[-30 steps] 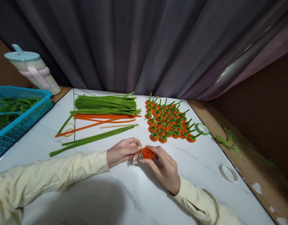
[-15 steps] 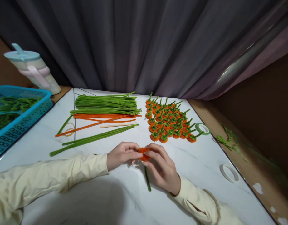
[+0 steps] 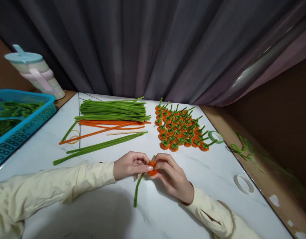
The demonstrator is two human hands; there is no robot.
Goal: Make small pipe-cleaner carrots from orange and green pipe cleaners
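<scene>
My left hand [image 3: 133,165] and my right hand [image 3: 173,176] meet at the front middle of the table. Between their fingertips they pinch a small orange pipe-cleaner pumpkin [image 3: 153,170], partly covered by the fingers. A green pipe cleaner [image 3: 136,193] hangs down from it on the left, and a short green tip shows above it. Beyond my right hand stand several finished-looking orange pumpkins with green stems [image 3: 179,129], grouped in rows.
Behind my left hand lie green pipe cleaners [image 3: 113,110], orange pipe cleaners [image 3: 93,132] and a thin wooden stick [image 3: 124,133]. Green tape [image 3: 215,137] and a white ring [image 3: 243,184] are at the right. A blue basket [image 3: 43,113] and a tumbler [image 3: 38,73] stand at the left.
The orange piece has turned between my fingers. Its long green end has swung from below my right hand to below my left, and a green tip now shows on top.
</scene>
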